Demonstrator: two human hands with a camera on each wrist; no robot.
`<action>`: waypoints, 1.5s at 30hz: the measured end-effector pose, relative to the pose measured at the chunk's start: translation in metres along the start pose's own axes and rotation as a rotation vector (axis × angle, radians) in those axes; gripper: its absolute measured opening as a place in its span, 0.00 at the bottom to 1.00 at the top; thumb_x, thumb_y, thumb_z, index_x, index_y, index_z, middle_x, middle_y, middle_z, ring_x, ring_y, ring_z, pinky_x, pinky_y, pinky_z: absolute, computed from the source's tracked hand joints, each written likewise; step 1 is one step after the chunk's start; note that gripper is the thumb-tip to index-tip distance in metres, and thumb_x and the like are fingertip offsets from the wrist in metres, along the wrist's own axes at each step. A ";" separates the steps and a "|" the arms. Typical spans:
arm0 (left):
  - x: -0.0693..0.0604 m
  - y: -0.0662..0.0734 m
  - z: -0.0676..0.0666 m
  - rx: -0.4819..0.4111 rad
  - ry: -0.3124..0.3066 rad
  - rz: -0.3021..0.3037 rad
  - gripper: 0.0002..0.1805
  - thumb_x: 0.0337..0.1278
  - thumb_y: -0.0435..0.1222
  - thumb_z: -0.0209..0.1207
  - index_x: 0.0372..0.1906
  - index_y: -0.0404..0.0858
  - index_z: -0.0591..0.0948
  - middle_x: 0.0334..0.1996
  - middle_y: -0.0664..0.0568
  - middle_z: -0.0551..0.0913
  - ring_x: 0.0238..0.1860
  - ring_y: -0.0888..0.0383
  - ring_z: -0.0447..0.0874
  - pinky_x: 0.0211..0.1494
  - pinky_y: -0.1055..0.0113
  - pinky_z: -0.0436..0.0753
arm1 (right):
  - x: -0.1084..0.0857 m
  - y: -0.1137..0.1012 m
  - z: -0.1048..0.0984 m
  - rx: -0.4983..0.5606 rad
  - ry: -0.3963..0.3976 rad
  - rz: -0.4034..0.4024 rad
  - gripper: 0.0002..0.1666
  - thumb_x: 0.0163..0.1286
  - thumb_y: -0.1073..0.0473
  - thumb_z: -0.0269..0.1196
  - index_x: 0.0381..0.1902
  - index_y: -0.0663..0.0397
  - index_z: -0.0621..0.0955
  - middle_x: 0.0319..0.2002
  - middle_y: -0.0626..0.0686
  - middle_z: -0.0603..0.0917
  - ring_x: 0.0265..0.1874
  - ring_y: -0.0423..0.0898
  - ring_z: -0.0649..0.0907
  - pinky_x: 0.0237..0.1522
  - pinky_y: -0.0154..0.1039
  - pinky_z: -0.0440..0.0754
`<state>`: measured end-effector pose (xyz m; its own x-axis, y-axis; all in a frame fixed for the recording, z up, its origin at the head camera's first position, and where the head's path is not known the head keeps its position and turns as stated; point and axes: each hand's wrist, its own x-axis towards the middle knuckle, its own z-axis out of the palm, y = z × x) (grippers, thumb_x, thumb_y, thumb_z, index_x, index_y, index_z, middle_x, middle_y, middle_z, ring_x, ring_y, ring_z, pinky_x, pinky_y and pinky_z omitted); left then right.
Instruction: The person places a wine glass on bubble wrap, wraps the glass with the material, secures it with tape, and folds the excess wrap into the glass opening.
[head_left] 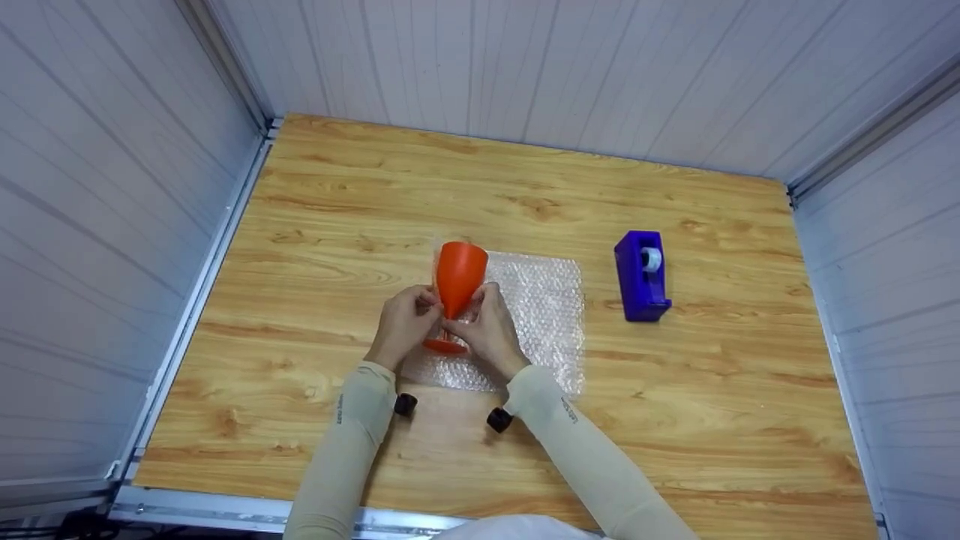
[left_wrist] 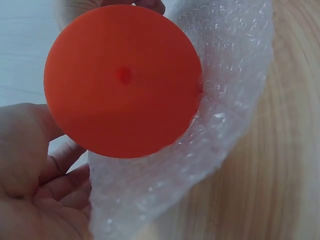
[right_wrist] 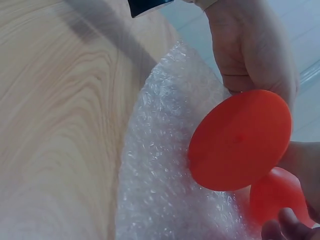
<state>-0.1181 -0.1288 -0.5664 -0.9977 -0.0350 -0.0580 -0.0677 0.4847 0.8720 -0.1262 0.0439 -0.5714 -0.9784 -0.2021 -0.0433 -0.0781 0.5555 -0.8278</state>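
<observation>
An orange goblet (head_left: 460, 271) lies tilted over the left part of a sheet of bubble wrap (head_left: 551, 307), its bowl away from me and its foot (left_wrist: 122, 110) towards me. My left hand (head_left: 405, 324) grips the goblet from the left near the base of the bowl; its fingers also lie against the wrap's edge, and the foot hides the thumb tip in the left wrist view. From the right, my right hand (head_left: 491, 330) holds the goblet, thumb at the stem and fingers beside the bowl. The right wrist view shows the foot (right_wrist: 240, 142) partly covering the bowl (right_wrist: 277, 195).
To the right of the wrap, a blue tape dispenser (head_left: 643, 277) with a roll of tape stands on the wood-grain table (head_left: 720, 390). Pale panels (head_left: 480, 67) enclose the back and sides. A metal rail (head_left: 210, 517) runs along the front edge.
</observation>
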 end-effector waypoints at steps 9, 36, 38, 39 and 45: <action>0.002 0.000 0.001 0.000 -0.010 0.001 0.03 0.60 0.31 0.66 0.37 0.36 0.85 0.55 0.44 0.84 0.50 0.50 0.84 0.55 0.57 0.81 | -0.002 0.002 0.003 0.009 0.049 -0.013 0.49 0.54 0.47 0.79 0.63 0.54 0.61 0.45 0.60 0.74 0.37 0.48 0.75 0.37 0.40 0.75; 0.004 0.004 -0.003 -0.073 -0.019 0.116 0.18 0.71 0.30 0.56 0.63 0.34 0.75 0.56 0.42 0.83 0.56 0.49 0.82 0.59 0.54 0.78 | 0.001 0.015 -0.011 0.158 0.037 -0.082 0.37 0.68 0.48 0.69 0.66 0.58 0.67 0.46 0.62 0.78 0.36 0.52 0.81 0.42 0.44 0.82; 0.004 0.004 -0.004 -0.071 -0.021 0.112 0.22 0.73 0.31 0.54 0.68 0.34 0.71 0.58 0.41 0.81 0.58 0.48 0.81 0.61 0.54 0.77 | 0.002 0.016 -0.012 0.155 0.054 -0.094 0.35 0.67 0.49 0.69 0.64 0.59 0.69 0.46 0.63 0.78 0.36 0.51 0.81 0.43 0.44 0.81; 0.004 0.004 -0.004 -0.063 -0.018 0.115 0.23 0.73 0.31 0.54 0.69 0.33 0.71 0.58 0.41 0.81 0.58 0.48 0.81 0.61 0.54 0.77 | 0.002 0.017 -0.013 0.154 0.063 -0.105 0.34 0.67 0.50 0.69 0.63 0.60 0.70 0.45 0.63 0.78 0.36 0.51 0.81 0.43 0.44 0.81; 0.007 0.005 -0.005 -0.004 -0.017 0.125 0.18 0.72 0.30 0.55 0.62 0.36 0.80 0.56 0.45 0.83 0.49 0.50 0.83 0.57 0.55 0.79 | 0.003 0.019 -0.017 0.132 0.098 -0.156 0.29 0.69 0.54 0.68 0.60 0.63 0.72 0.43 0.62 0.79 0.36 0.50 0.82 0.44 0.44 0.82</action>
<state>-0.1256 -0.1311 -0.5606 -0.9982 0.0407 0.0430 0.0573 0.4805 0.8751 -0.1335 0.0671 -0.5778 -0.9708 -0.1946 0.1400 -0.2104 0.4115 -0.8868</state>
